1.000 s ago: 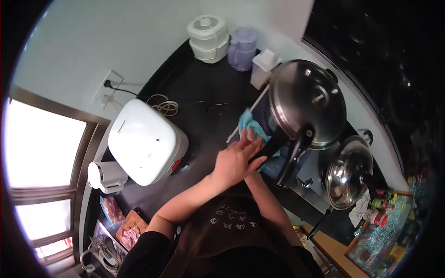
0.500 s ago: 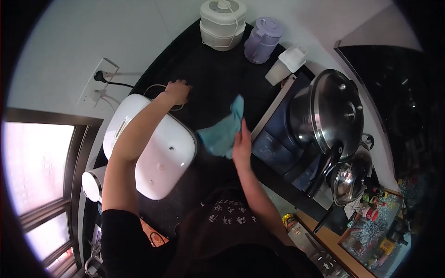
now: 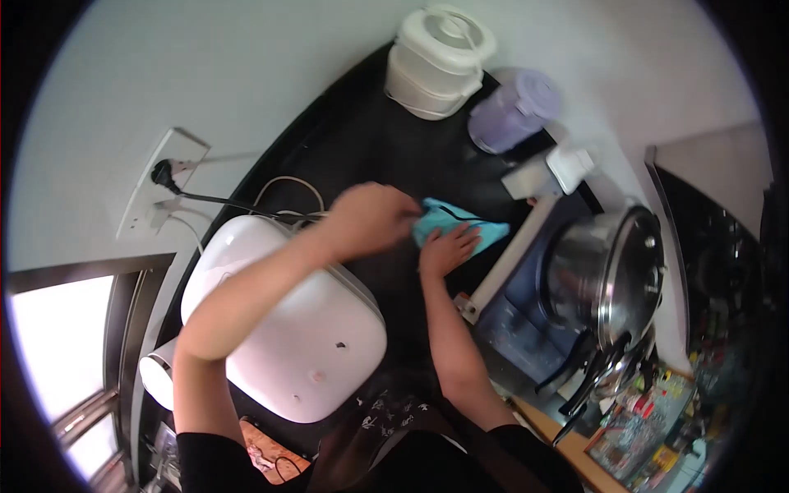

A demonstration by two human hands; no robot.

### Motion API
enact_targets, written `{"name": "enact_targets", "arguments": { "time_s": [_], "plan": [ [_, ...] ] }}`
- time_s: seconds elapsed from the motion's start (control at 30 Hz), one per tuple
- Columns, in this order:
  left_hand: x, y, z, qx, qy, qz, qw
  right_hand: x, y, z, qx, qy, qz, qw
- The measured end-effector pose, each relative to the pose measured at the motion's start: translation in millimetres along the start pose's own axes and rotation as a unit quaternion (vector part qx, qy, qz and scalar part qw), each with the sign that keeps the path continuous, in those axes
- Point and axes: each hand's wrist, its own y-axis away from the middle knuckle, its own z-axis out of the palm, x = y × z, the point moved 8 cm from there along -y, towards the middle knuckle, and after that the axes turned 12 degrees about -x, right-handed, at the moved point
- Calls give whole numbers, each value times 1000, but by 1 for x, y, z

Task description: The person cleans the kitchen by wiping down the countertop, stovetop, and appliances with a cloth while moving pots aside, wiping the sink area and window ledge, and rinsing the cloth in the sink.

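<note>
A teal cloth [image 3: 485, 237] lies crumpled on the black counter, its far edge folded and pointed. My right hand [image 3: 449, 249] rests on top of it with the fingers spread. My left hand [image 3: 374, 220] is at the cloth's left edge, above the counter, with the fingers bent. Motion smears its fingertips, so whether they touch the cloth does not show. Below my left forearm stands a white rounded appliance [image 3: 306, 353], with a pale cord [image 3: 288, 179] looping behind it.
At the back of the counter [image 3: 353, 140] stand a cream lidded container [image 3: 431, 78], a lilac jug [image 3: 514, 115] and a white plastic container [image 3: 569, 170]. To the right, a steel pot [image 3: 588, 275] sits on the blue-topped stove [image 3: 518, 316]. A black plug [image 3: 164, 174] is in the wall socket.
My right hand has moved the cloth from a hanging hold down onto the counter, farther back and right. My left hand has come from behind the appliance over to the cloth. The view has shifted.
</note>
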Motion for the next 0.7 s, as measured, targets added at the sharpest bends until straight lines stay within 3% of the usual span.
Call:
{"name": "enact_targets", "arguments": {
  "time_s": [0.03,0.2,0.27,0.37,0.4,0.43,0.47,0.57,0.63,0.7],
  "plan": [
    [14,6,4,-1,-8,-5,1000,-7,-12,1,2,5,47,999],
    [77,56,6,127,-221,4,967,-106,8,20,72,44,-231,969],
    [75,78,-1,73,-218,-36,973,-156,3,33,43,39,-324,944],
    [45,136,-37,175,-174,-103,964,-215,-11,44,9,3,-482,876],
    [32,170,-60,262,-87,-131,952,-233,-13,44,-7,5,-533,846],
    [16,204,-75,330,-74,-151,929,-248,-20,44,-9,-9,-541,841],
    [-4,234,-82,362,-100,-228,898,-263,-28,48,-10,-22,-549,835],
    [-62,317,-80,422,-119,-406,802,-308,-60,62,-1,-59,-543,838],
    [-117,359,-48,404,-40,-502,764,-333,-75,73,11,-50,-512,857],
    [-168,375,-18,301,54,-563,768,-352,-82,79,27,-15,-473,881]
  ]
}}
